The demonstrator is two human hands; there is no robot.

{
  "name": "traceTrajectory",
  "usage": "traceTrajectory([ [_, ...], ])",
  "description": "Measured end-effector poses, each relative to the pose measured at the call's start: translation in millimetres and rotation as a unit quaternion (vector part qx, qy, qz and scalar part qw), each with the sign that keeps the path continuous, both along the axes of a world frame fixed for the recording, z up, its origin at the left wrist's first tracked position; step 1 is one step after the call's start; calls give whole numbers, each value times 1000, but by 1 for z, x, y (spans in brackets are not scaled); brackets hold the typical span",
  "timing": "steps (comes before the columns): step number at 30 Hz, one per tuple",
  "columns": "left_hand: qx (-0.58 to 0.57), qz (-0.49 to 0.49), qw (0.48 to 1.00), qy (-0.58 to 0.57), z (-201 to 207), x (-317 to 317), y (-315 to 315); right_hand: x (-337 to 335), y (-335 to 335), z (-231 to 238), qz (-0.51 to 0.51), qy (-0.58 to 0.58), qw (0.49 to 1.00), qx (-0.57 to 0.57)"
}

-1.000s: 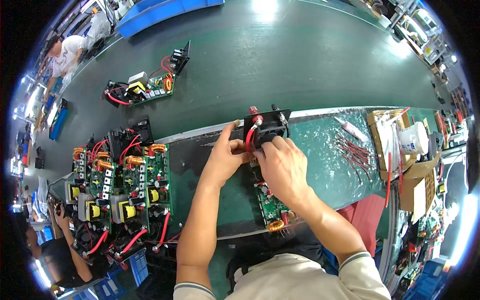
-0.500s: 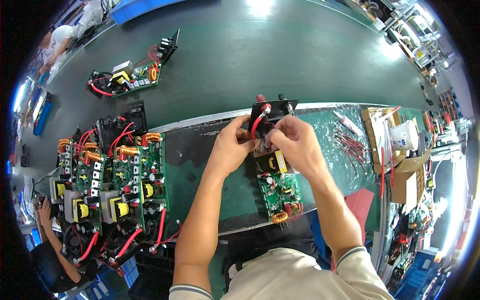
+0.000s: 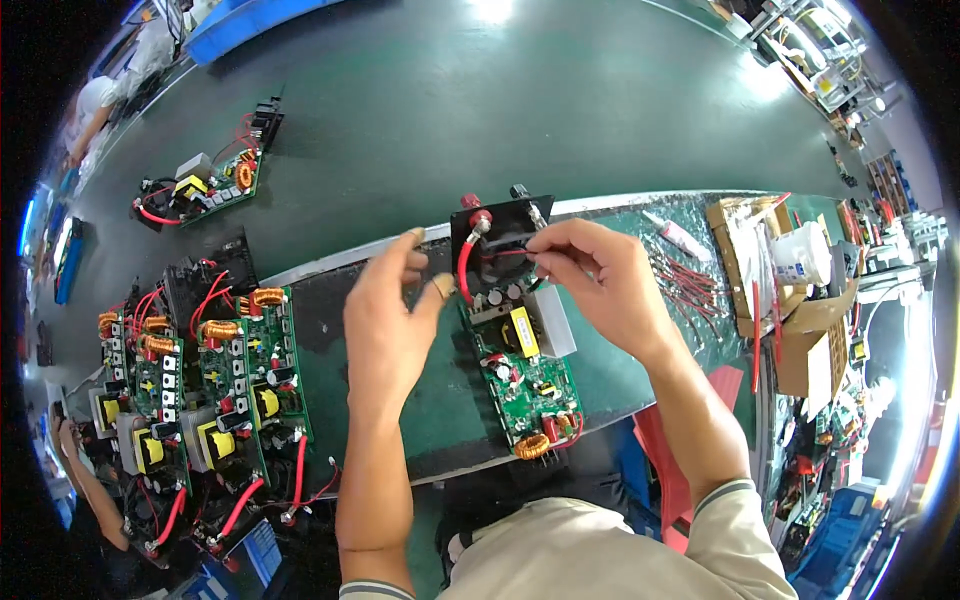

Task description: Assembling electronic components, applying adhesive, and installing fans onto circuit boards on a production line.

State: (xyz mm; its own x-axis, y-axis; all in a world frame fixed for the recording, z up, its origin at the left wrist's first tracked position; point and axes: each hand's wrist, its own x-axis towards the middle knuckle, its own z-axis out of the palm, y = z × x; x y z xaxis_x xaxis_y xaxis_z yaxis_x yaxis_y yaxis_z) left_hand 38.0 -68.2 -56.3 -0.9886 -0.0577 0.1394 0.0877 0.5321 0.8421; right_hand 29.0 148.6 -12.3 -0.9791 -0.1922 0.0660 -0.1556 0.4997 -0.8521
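The right hand (image 3: pixel 600 275) is just in front of the black panel (image 3: pixel 506 216) – its grip pinched together on what looks like a thin wire (image 3: pixel 508 250), partly hidden by the fingertips. The left hand (image 3: pixel 385 315), thumb and fingers spread apart, hovers beside the thick red cable (image 3: pixel 463 272) – the green circuit board (image 3: pixel 512 398) lies on the desk (image 3: pixel 440 425), the panel at its far end

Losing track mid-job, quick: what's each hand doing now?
Left hand: open, holding nothing.
Right hand: closed, seemingly pinching a thin red wire.
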Motion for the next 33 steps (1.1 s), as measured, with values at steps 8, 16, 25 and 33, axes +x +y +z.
traceTrajectory([
  [8,-208,-121,934,262,25,-7,44,-2,15,-33,12,-57,990,-125],
  [16,-262,-110,918,278,6,-16,54,4,28,-57,-9,-56,973,-223],
  [25,-294,-96,915,260,10,-13,68,-24,53,-82,113,55,992,-14],
  [33,-291,-150,925,195,19,-20,65,-31,57,-80,146,6,987,-64],
])
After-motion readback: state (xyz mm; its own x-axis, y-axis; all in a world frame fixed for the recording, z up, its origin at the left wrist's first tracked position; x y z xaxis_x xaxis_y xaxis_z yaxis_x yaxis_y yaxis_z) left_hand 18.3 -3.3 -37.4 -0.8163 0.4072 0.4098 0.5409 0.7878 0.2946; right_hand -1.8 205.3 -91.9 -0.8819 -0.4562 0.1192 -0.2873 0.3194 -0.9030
